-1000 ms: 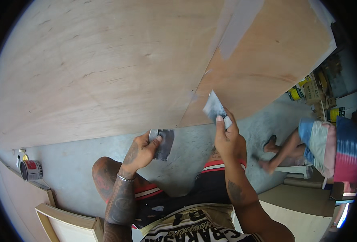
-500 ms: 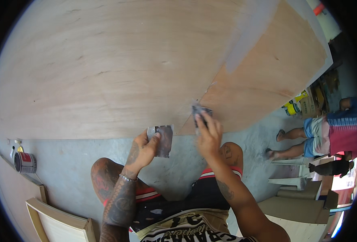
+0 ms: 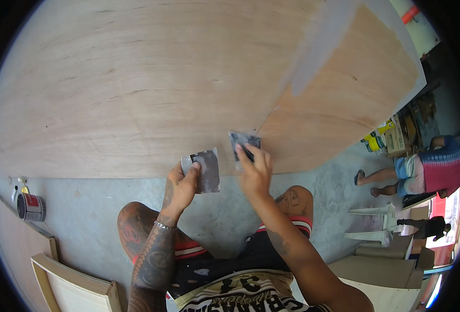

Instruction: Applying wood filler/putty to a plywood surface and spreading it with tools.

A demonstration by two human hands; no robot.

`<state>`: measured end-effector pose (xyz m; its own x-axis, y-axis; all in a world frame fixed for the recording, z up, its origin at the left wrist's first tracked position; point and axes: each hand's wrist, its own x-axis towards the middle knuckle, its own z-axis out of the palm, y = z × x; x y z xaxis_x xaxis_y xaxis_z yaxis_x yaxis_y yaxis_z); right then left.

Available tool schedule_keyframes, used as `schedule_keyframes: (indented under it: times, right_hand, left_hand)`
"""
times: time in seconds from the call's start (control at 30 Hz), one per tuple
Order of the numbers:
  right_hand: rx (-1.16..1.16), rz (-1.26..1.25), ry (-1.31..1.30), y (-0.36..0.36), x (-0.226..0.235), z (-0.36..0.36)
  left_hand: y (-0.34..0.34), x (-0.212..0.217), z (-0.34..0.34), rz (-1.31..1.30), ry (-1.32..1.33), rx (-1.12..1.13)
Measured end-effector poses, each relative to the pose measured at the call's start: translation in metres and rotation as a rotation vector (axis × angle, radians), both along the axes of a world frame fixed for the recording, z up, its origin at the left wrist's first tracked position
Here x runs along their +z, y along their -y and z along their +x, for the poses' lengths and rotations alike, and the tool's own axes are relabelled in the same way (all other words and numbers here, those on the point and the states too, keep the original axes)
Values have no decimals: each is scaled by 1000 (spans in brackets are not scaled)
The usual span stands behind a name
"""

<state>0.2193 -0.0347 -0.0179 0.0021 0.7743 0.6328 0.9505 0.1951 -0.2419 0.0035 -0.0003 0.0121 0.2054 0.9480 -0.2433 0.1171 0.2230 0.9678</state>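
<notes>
My left hand (image 3: 183, 184) is closed on a flat putty spreader (image 3: 207, 171), its thumb across the face, which carries a dark grey smear. To its right, my right hand (image 3: 257, 167) grips a second, smaller putty scraper (image 3: 244, 141) streaked with grey, fingers pressed on its back. That scraper is at the lower part of a large plywood panel (image 3: 136, 99), left of a thin seam (image 3: 272, 110). I cannot tell whether its edge touches the wood. Farther up, a pale grey putty band (image 3: 318, 52) covers the seam.
A paint can (image 3: 31, 207) stands on the grey floor at left, near a wooden frame (image 3: 74, 283). At right are a person in a red and blue shirt (image 3: 441, 166), a white plastic stool (image 3: 373, 223), cardboard boxes (image 3: 396, 139) and another person in black (image 3: 433, 228).
My right hand has moved a little left with its scraper, away from the seam. The left hand's spreader has risen slightly. The person at right has shifted.
</notes>
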Motion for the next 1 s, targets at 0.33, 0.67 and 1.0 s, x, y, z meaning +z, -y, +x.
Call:
schedule_keyframes:
  times: [0.33, 0.67, 1.0]
  right_hand:
    - [-116, 165, 88, -27, 48, 41]
    - [-77, 95, 56, 12, 68, 48]
    - [243, -170, -209, 28, 27, 11]
  left_hand:
    - [-2, -12, 3, 96, 77, 62]
    - [0, -4, 11, -245, 616, 89]
    - [0, -6, 5, -621, 855, 181]
